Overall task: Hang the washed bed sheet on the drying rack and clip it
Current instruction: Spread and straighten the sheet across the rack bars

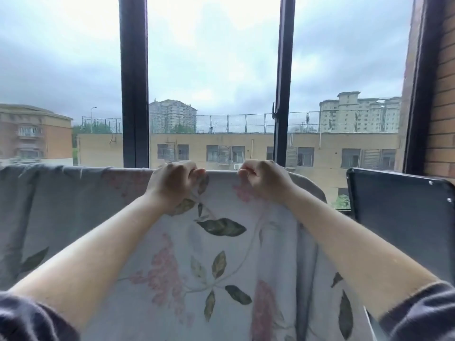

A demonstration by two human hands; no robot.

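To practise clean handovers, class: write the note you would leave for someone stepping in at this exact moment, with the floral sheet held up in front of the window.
Left hand: fingers curled, pinching the top fold of the bed sheet.
Right hand: pinching the same fold, close beside the left, with a short gap between them.
Sheet: draped along a level line in front of the window, hanging towards the person; what carries it is covered by the cloth.
Done: sheet is up and over.
Left: even out the bunched right end, then clip it. No clip is in view.
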